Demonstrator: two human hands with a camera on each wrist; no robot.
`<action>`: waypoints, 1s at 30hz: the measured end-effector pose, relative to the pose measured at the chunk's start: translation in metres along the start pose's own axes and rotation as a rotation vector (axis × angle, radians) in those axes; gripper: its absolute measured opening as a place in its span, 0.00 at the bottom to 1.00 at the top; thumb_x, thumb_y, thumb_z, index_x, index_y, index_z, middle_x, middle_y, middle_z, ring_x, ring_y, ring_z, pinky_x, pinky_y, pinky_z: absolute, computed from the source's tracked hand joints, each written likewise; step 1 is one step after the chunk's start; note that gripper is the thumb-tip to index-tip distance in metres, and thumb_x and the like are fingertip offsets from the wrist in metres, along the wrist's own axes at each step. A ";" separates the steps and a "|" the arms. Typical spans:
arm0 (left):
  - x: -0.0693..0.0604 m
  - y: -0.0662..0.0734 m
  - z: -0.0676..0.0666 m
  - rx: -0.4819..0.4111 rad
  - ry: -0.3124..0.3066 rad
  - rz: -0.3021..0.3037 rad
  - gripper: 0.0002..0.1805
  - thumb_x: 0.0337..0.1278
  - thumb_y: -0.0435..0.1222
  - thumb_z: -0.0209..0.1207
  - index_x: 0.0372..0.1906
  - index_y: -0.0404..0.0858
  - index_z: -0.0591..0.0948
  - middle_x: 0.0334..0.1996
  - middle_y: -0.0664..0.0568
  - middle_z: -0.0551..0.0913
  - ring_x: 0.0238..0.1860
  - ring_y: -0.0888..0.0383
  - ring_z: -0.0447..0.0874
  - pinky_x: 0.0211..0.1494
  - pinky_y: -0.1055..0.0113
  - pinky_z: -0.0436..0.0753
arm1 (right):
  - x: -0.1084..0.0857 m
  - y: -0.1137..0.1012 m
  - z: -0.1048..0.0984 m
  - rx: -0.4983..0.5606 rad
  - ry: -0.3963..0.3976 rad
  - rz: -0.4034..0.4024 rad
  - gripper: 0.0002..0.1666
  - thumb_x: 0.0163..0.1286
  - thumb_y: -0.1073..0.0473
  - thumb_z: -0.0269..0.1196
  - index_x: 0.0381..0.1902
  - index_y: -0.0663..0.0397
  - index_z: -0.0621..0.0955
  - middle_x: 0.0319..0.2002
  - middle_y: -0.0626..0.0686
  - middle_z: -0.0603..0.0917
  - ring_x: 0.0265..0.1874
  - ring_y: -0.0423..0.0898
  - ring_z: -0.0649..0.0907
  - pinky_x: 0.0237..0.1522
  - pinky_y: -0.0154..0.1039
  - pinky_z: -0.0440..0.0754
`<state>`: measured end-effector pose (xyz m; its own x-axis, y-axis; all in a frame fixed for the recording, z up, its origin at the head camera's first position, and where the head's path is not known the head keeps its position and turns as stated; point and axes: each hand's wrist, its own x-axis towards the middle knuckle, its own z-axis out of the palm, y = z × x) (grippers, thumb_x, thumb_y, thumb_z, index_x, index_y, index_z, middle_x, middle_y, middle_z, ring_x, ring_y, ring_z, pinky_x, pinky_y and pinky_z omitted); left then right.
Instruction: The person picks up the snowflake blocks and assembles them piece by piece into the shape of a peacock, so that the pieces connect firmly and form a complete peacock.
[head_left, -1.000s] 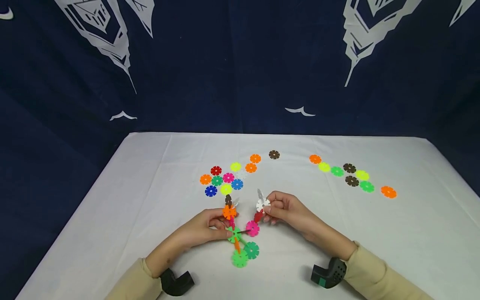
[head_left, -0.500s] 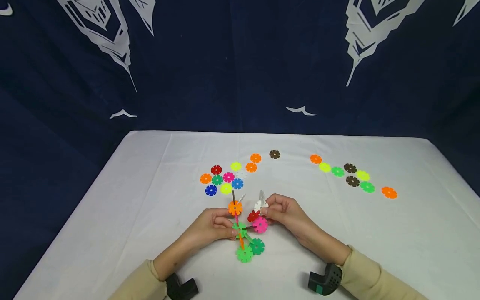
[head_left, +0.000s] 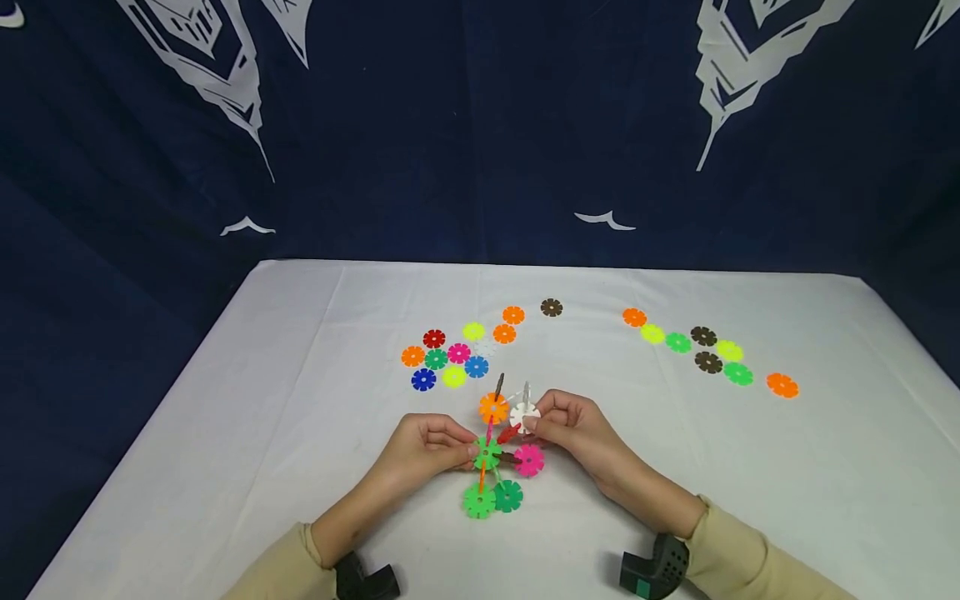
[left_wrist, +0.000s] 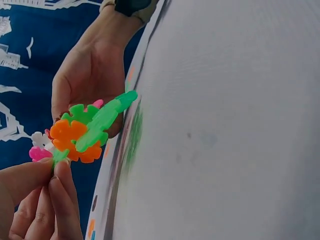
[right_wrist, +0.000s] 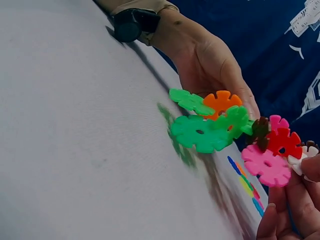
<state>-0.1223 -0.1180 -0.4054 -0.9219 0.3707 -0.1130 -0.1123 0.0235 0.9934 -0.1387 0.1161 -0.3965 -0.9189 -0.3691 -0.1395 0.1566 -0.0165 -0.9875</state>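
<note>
A joined cluster of notched discs (right_wrist: pixel 235 122) is held up over the white-covered desk (head_left: pixel 225 492), between a person's two hands. The left hand (head_left: pixel 431 446) has its grip on a bright green disc (head_left: pixel 487 454) near the cluster's middle, pinched between thumb and fingers. The right hand (head_left: pixel 573 423) pinches a white disc (head_left: pixel 517 417), with a red disc (head_left: pixel 508 434) just beside its fingertips. An orange disc (head_left: pixel 493 408) is on the far side of the cluster, a pink disc (head_left: pixel 529 460) below the right hand's fingers, and a darker green disc (head_left: pixel 508 497) on the near side. Beyond the hands, a multicoloured group of loose discs (head_left: pixel 459 353) and a separate row of discs (head_left: pixel 708 362) lie on the desk.
</note>
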 end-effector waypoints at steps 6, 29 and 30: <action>-0.002 0.001 0.004 0.003 0.032 0.009 0.08 0.51 0.24 0.63 0.35 0.21 0.80 0.28 0.39 0.84 0.29 0.46 0.85 0.37 0.61 0.83 | 0.000 0.003 0.000 0.008 0.001 -0.023 0.04 0.63 0.67 0.61 0.31 0.60 0.75 0.25 0.51 0.84 0.28 0.41 0.81 0.37 0.33 0.80; -0.006 0.003 0.014 0.068 0.105 0.079 0.06 0.49 0.25 0.64 0.32 0.24 0.82 0.26 0.42 0.84 0.28 0.47 0.85 0.33 0.66 0.84 | -0.004 0.000 0.003 -0.005 -0.024 0.047 0.21 0.61 0.61 0.66 0.47 0.71 0.76 0.37 0.57 0.84 0.37 0.46 0.83 0.44 0.35 0.80; -0.006 0.003 0.015 0.069 0.107 0.084 0.06 0.49 0.25 0.65 0.32 0.24 0.82 0.26 0.42 0.84 0.28 0.48 0.85 0.33 0.66 0.84 | -0.004 0.001 0.004 0.004 -0.021 0.058 0.23 0.60 0.60 0.67 0.48 0.72 0.75 0.38 0.58 0.84 0.38 0.47 0.84 0.44 0.35 0.80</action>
<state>-0.1117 -0.1066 -0.4012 -0.9615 0.2735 -0.0275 -0.0109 0.0619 0.9980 -0.1332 0.1139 -0.3962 -0.9002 -0.3893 -0.1953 0.2113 0.0018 -0.9774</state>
